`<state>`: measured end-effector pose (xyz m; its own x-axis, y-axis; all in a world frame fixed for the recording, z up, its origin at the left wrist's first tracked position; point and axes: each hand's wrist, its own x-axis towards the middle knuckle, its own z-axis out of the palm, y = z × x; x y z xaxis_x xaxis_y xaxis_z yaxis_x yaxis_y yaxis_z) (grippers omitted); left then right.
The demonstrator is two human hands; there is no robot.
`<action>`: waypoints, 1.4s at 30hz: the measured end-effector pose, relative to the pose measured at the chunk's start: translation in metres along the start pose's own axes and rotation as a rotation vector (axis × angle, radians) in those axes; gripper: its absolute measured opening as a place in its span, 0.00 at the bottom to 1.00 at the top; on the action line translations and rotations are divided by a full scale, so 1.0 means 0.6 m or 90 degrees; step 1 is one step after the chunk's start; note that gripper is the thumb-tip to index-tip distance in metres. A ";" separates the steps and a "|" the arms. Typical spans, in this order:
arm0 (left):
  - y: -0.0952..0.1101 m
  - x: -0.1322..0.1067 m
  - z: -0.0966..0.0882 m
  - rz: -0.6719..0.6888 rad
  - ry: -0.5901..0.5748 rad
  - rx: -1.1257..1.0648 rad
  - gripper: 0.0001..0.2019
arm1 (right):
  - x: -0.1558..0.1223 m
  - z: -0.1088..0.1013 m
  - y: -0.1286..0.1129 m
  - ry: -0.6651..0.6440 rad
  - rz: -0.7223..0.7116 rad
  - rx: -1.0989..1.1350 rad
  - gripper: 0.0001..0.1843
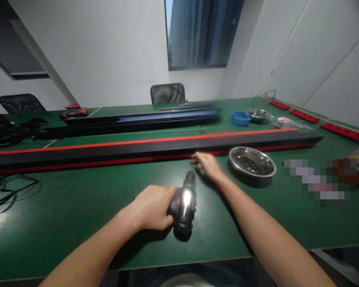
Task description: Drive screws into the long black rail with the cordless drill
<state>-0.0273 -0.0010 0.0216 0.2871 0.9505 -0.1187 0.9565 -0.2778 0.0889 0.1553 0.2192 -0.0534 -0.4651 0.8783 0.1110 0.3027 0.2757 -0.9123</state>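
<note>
My left hand (157, 207) is wrapped round the grip of a cordless drill (186, 205), which lies on its side with its chuck pointing away from me. Just beyond the chuck, the fingers of my right hand (208, 165) are pinched together by the bit's tip. Whatever sits between them, possibly a small screw, is too small to make out. Right in front of these fingers runs a long black bar with red strips (155, 148), lying across the table. A steel bowl (252, 162) of small dark screws stands to the right of my right hand.
Behind the long bar lie more black profiles (107, 126) and an orange-black power tool (74, 114). A blue bin (240, 118) and a second steel bowl (259, 115) stand at back right. Black cables (8, 193) lie at left on the green table (86, 211). Red strips (305, 115) line the right edge.
</note>
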 end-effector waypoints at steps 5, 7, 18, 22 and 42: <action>0.000 0.001 -0.002 -0.004 -0.007 -0.001 0.13 | -0.006 -0.003 -0.017 0.023 0.023 0.109 0.27; 0.001 0.002 -0.003 -0.005 -0.013 0.000 0.13 | -0.010 -0.004 -0.026 0.029 0.040 0.134 0.26; 0.007 0.002 -0.010 -0.021 -0.042 0.012 0.13 | -0.014 -0.005 -0.042 0.045 0.067 0.102 0.26; 0.006 0.002 -0.009 -0.014 -0.038 0.005 0.13 | -0.010 -0.003 -0.038 0.058 0.067 0.094 0.28; 0.006 0.002 -0.008 -0.017 -0.040 0.009 0.13 | -0.013 -0.006 -0.037 0.041 0.052 0.090 0.28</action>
<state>-0.0236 -0.0001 0.0264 0.2645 0.9468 -0.1834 0.9642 -0.2557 0.0707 0.1552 0.2078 -0.0326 -0.3884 0.9199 0.0544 0.2159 0.1483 -0.9651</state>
